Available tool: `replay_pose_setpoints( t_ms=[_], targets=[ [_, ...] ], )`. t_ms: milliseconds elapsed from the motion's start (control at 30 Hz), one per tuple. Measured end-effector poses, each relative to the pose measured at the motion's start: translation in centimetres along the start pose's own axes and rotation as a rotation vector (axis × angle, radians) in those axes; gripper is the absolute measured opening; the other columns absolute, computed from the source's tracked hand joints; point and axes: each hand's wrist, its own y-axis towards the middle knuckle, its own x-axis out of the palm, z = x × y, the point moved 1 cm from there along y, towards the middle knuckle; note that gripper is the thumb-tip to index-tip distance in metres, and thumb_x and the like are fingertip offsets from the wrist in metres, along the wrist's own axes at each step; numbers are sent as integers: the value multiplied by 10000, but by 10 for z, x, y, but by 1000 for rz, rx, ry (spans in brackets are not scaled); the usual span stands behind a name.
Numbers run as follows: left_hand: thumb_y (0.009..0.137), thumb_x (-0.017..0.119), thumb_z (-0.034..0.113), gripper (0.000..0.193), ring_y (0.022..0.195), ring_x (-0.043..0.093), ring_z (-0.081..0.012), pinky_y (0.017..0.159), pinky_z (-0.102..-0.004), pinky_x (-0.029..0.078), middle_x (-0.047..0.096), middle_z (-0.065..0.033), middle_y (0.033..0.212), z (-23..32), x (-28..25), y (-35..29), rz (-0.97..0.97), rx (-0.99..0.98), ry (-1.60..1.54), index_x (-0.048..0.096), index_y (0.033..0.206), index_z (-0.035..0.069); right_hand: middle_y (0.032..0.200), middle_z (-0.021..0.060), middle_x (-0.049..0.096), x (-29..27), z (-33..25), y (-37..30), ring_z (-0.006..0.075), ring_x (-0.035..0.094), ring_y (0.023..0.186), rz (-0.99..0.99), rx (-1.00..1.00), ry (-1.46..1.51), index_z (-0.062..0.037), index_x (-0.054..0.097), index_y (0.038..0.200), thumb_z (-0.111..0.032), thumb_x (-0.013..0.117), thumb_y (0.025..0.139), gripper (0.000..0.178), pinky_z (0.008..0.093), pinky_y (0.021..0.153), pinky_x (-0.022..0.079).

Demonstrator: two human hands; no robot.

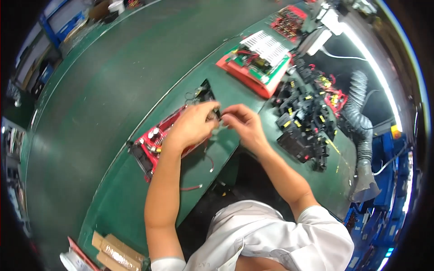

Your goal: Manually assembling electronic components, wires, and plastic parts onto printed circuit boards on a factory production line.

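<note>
My left hand (194, 124) is over the end of a red circuit board assembly (156, 137), its fingers curled together. My right hand (246, 126) comes in from the right with thumb and fingers pinched. The fingertips of both hands meet around something small and dark, too blurred to name. Just beyond them a black panel (206, 94) with a looped thin wire stands at the assembly's far end. Capacitors and a black block show on the board's near end; my left hand and forearm cover part of it. Red wires with white plugs (200, 186) trail onto the green bench.
Right of my hands lies a pile of black plastic parts (305, 122) with yellow marks. Further off are a red tray (246, 77) with a green board and white slotted cover, and red boards (289, 22). A grey flexible duct (359, 113) hangs at right; a cardboard box (117, 255) sits lower left.
</note>
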Motion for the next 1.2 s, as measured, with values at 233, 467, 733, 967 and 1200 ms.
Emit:
replay_pose_setpoints(
  t_ms=[233,467,733,967,1200],
  targets=[
    [864,616,39,406,979,691,-220,842,-335,549,706,-160,1068,-1,-29,2,-27,-65,-170,607,1268,5,984,26,608,7,17,-22,80,580,858,-46,21,-291,-20,584,1206,-60,778,832,424,231,734,497],
    [913,603,83,343,982,695,-211,871,-326,541,717,-131,1063,15,-46,-10,-64,62,-118,626,1246,2,860,29,587,42,21,-29,96,546,696,-166,59,-401,-65,519,1323,-61,752,844,533,253,620,476],
    [863,520,-58,353,1049,666,-328,926,-372,509,699,-186,1117,-7,-28,-13,-155,-91,259,646,1189,-11,897,33,658,35,37,-35,99,615,833,-192,22,-217,6,665,1034,86,556,900,190,246,738,495],
    [753,710,36,459,981,672,-333,858,-395,515,708,-169,1068,-13,-8,-3,-204,-24,249,649,1207,46,905,25,679,15,21,-15,75,607,765,-9,31,-145,-4,704,1116,-70,658,935,198,233,702,492],
    [820,660,137,253,855,661,-352,785,-417,510,702,-178,966,-11,4,8,-143,55,245,696,1040,17,897,35,696,-5,16,-13,78,617,778,16,89,69,9,685,1152,-120,623,975,228,231,713,499]
  ],
)
